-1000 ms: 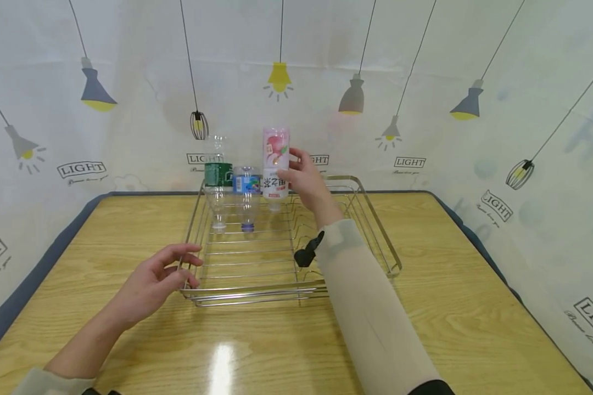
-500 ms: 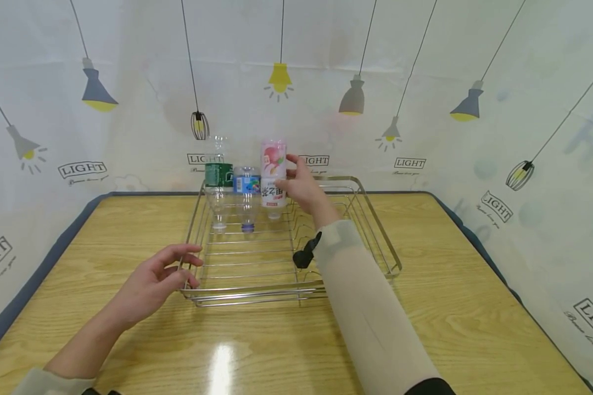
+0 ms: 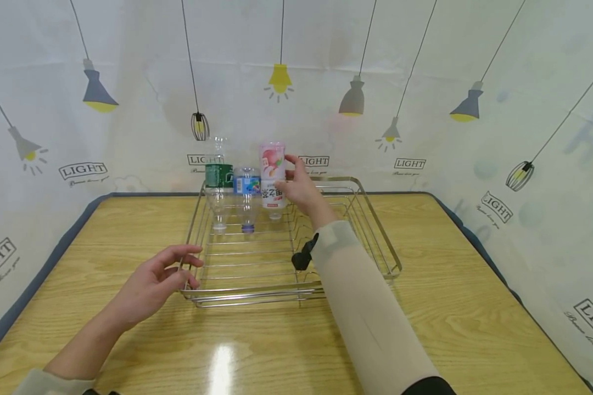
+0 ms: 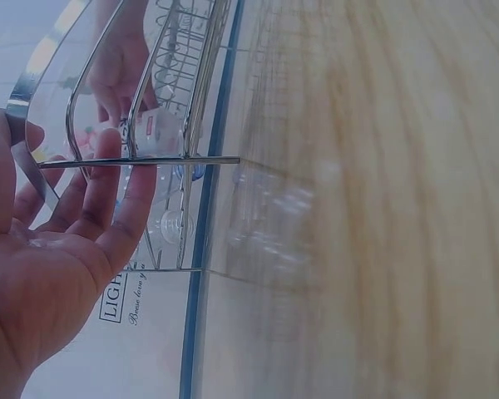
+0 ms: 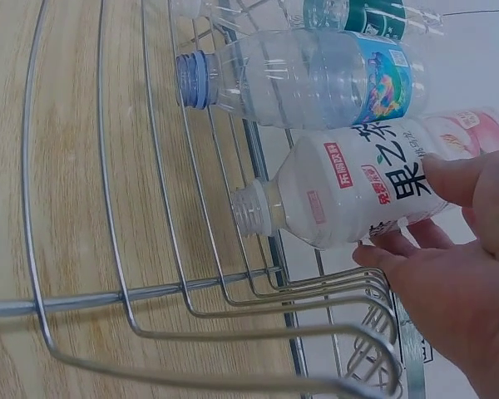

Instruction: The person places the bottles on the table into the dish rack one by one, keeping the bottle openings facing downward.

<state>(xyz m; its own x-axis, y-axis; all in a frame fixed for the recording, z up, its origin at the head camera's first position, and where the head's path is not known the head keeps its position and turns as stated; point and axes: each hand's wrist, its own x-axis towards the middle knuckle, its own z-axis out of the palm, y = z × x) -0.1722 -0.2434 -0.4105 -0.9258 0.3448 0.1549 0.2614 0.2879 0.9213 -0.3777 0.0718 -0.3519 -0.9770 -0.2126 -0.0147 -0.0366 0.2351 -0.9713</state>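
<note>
My right hand (image 3: pixel 303 189) holds a plastic drink bottle (image 3: pixel 273 170) with a pink-and-white label, upside down at the back of a wire dish rack (image 3: pixel 257 287). Thumb and fingers lie on either side of the bottle (image 5: pixel 341 187) in the right wrist view; its neck is capless. To its left a small bottle with a blue label (image 3: pixel 247 185) and blue neck end stands inverted. Beyond that is an inverted clear bottle with a green label (image 3: pixel 219 175). My left hand (image 3: pixel 153 282) grips the rack's near left corner, its fingers (image 4: pixel 133 212) around the rim.
The rack sits on a wood-grain table (image 3: pixel 257 351). Bent wire dividers (image 5: pixel 374 307) rise in its right part, close to my right hand. A pale curtain (image 3: pixel 316 44) printed with lamps hangs behind the table.
My right hand has lowered the pink-labelled bottle and shifted it slightly left, beside the blue-labelled one. Over the last half second it moves little. My left hand stays at the rack corner.
</note>
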